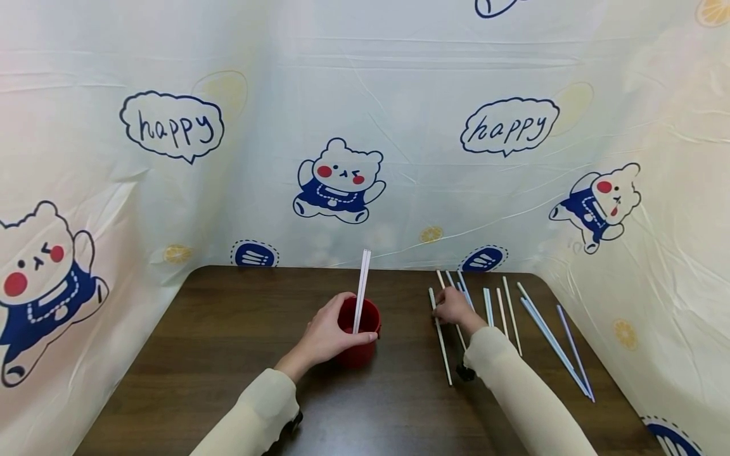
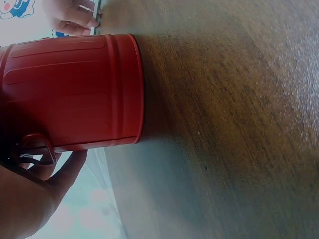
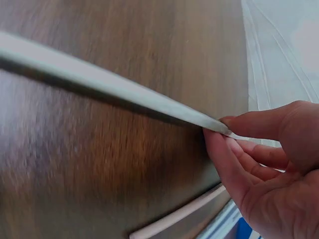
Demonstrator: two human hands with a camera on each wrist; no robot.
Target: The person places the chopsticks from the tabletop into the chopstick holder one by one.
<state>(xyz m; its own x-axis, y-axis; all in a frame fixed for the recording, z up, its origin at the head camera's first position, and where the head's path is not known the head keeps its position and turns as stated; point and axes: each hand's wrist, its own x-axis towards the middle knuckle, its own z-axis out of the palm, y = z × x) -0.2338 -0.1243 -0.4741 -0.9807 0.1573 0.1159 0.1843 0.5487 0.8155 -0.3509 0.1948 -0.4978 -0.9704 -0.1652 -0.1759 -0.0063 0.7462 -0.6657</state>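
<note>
My left hand point(image 1: 327, 332) grips a small red metal bucket point(image 1: 359, 356), its thumb across the near side and fingers behind. In the left wrist view the bucket point(image 2: 65, 89) has a ribbed wall and a small wire handle. Pale pinkish straws point(image 1: 362, 291) stand in it, leaning slightly right, their lower ends hidden inside. Over to the right, my right hand point(image 1: 454, 310) pinches a thin off-white straw point(image 1: 441, 345) between thumb and index finger. The right wrist view has this straw point(image 3: 124, 89) running from the fingertips toward the upper left, close over the table.
To the right of the right hand lie several more straws, among them white ones point(image 1: 512, 316), blue ones point(image 1: 550, 339) and a purple one point(image 1: 576, 354). The brown wooden table point(image 1: 228, 354) ends at a printed curtain point(image 1: 422, 190).
</note>
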